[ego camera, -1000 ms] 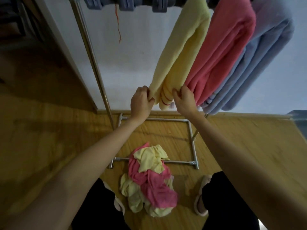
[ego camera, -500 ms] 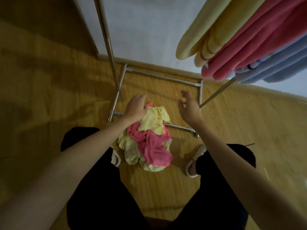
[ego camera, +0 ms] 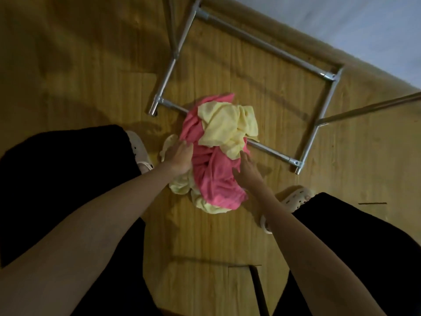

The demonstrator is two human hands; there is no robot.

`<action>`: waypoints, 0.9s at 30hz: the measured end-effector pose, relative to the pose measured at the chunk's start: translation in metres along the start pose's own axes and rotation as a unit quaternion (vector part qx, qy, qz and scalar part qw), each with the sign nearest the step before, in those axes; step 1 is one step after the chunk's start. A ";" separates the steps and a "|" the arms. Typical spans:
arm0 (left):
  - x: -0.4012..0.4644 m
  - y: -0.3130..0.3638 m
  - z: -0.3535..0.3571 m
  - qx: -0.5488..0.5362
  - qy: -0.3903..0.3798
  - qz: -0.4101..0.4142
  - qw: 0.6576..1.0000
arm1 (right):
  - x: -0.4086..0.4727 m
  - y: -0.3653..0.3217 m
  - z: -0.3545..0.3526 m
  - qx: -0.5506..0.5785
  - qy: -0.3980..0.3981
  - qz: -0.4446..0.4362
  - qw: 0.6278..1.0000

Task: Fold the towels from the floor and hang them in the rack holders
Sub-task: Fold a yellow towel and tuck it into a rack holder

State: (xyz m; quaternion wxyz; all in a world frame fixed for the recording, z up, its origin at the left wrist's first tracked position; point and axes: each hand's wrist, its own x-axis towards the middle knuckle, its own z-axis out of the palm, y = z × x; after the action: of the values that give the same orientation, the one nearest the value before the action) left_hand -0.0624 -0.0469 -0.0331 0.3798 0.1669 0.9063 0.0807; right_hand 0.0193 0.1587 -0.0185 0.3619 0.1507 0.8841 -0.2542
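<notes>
Left hand [ego camera: 182,156] grips the pink towel [ego camera: 214,176] at the pile's near-left edge | right hand [ego camera: 247,168] rests fingers flat on it | yellow towel [ego camera: 225,126] tops pile, draped over the rack base [ego camera: 271,153] front bar | wooden floor [ego camera: 91,65] beneath.

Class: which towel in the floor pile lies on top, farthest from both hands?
The yellow towel at the pile's far end; the pink towel lies beneath, touched by both hands.

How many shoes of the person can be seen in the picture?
2. One light shoe is left of the towel pile; the other is to its right, partly hidden by the right arm.
</notes>
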 end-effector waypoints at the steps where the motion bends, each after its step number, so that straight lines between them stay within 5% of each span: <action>1: 0.009 0.000 0.006 -0.009 0.004 -0.010 1.000 | 0.009 0.004 0.008 -0.002 -0.005 0.006 1.000; 12: 0.081 0.014 0.042 -0.146 0.142 0.048 0.978 | 0.073 0.022 0.031 -0.042 0.017 -0.047 0.998; 27: -0.014 0.049 0.010 -0.296 0.327 0.035 0.897 | 0.037 -0.019 0.010 -0.007 0.142 -0.152 0.978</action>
State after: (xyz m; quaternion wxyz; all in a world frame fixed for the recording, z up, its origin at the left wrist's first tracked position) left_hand -0.0342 -0.0060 -0.0168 0.0908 0.0425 0.9074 0.4081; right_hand -0.0094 0.1402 -0.0439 0.1911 0.0470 0.9407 -0.2763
